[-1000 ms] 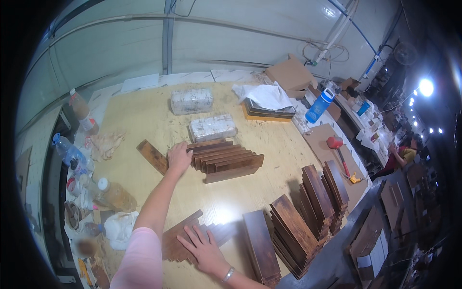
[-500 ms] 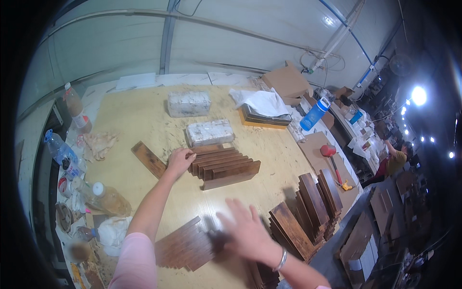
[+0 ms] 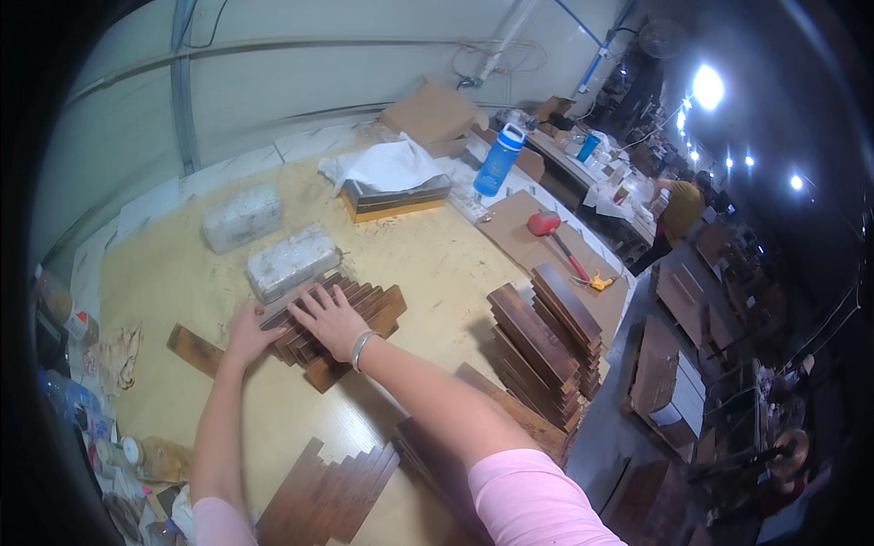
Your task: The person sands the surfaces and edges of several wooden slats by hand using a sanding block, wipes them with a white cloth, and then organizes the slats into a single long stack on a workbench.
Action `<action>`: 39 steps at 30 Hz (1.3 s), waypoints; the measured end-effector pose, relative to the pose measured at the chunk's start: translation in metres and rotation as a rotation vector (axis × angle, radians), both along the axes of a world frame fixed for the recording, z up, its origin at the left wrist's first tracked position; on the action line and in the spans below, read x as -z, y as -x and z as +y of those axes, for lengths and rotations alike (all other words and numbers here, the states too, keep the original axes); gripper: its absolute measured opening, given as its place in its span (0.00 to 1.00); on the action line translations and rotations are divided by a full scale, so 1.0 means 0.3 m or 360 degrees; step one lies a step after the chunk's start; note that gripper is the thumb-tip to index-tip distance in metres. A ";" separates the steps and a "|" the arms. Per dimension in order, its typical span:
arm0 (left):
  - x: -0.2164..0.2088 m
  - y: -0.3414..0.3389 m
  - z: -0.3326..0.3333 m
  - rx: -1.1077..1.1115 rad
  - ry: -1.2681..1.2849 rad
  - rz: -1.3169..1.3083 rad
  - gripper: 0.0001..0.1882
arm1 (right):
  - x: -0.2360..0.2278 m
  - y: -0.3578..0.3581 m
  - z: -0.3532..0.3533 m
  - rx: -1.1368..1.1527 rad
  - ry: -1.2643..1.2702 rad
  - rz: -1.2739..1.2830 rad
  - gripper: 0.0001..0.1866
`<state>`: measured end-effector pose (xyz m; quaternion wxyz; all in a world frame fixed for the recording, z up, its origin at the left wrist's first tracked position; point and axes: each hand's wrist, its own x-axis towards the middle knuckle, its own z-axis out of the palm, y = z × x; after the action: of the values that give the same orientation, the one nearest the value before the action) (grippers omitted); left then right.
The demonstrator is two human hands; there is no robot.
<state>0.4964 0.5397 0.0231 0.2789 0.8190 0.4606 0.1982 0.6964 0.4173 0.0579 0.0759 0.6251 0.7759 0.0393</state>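
Observation:
A row of brown wooden planks (image 3: pixel 381 314) leans in a staggered stack in front of a white-grey block (image 3: pixel 293 264). My left hand (image 3: pixel 248 335) cups the planks' left end, its thumb reaching along the near side and its fingertips partly hidden. Over the top edges my right hand (image 3: pixel 330 323) lies with fingers spread, touching several planks. A silver bangle circles the right wrist. One loose plank (image 3: pixel 195 349) lies flat left of my left hand. Nearer to me, a fanned set of planks (image 3: pixel 323 496) rests on the table between my forearms.
More planks (image 3: pixel 537 346) stand in stacks at the table's right edge. Beyond them lie a red mallet (image 3: pixel 544 224) and a blue bottle (image 3: pixel 499 162). A second block (image 3: pixel 241 218) and a cloth-topped stack (image 3: pixel 396 196) sit farther back. Bottles (image 3: pixel 159 458) line the left side.
My right hand has moved from above the near planks up and left onto the leaning row. My left hand stays at the row's left end. The view has shifted to the right.

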 end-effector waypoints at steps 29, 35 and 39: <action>-0.071 0.450 -0.026 0.0169 -0.0523 0.1249 0.20 | -0.050 0.014 -0.047 -0.0141 0.0374 0.0102 0.57; 0.001 0.467 0.006 0.0141 -0.0498 0.1112 0.20 | -0.087 0.032 -0.056 -0.0092 0.0445 0.0137 0.56; 0.014 0.467 0.061 -0.0282 -0.0744 0.1329 0.23 | -0.074 0.025 -0.063 -0.0090 0.0418 0.0115 0.56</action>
<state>0.3563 0.5579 0.0189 -0.1393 0.8268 0.5443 -0.0262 0.6890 0.3983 0.0801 0.1280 0.5886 0.7939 -0.0831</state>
